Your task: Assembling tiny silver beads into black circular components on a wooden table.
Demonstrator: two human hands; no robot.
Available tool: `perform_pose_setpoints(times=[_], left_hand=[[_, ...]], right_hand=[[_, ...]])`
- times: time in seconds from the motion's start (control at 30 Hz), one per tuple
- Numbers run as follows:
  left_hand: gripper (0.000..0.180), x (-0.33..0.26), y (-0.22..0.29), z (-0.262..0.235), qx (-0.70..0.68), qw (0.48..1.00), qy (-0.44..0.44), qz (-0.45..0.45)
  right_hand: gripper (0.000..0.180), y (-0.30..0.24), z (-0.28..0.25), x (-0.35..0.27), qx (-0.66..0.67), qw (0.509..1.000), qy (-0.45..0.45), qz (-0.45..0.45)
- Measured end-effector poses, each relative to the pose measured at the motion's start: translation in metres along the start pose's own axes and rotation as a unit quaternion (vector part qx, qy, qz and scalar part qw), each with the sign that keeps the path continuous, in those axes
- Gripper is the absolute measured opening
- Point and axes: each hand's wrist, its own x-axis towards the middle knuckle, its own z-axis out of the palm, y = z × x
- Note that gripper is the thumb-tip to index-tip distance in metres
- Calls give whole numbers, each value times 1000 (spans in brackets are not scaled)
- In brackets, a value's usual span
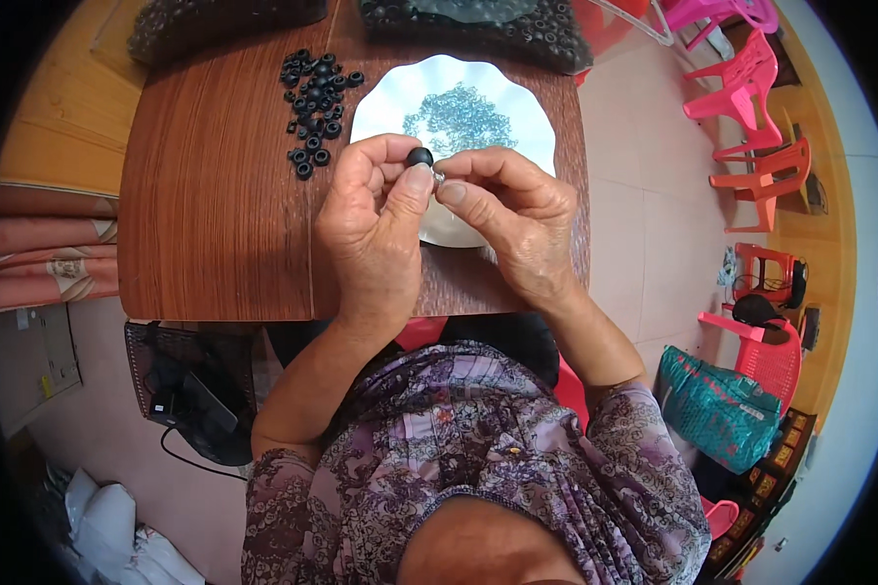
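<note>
Over the near part of a white scalloped plate [380, 107], my two hands meet fingertip to fingertip. My left hand [379, 200] pinches a small round black knob-like part [419, 157] between thumb and fingers. Right beside it, my right hand [517, 210] pinches a tiny shiny metal piece [438, 178], partly hidden by the fingertips. Whether the two pieces are joined, I cannot tell. A heap of small silvery pieces [461, 119] lies in the plate. To the left of the plate, several small black round parts [312, 102] are scattered on the wooden table [215, 214].
At the table's far edge stand clear containers of black parts, one on the left [224, 29] and one on the right [488, 29]. Pink and orange plastic chairs [737, 93] line the right side. A teal bag [720, 408] is at lower right, a dark basket [180, 366] at lower left.
</note>
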Motion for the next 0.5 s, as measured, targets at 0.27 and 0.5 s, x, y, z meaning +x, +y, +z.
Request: perform_pose_setpoints(times=[0.27, 0.5], left_hand=[[15, 5, 10, -1, 58, 998, -27, -25], [18, 9, 8, -3, 88, 995, -40, -21]], right_hand=[[11, 6, -10, 5, -215, 954, -19, -209], [11, 3, -7, 6, -251, 938, -16, -239]])
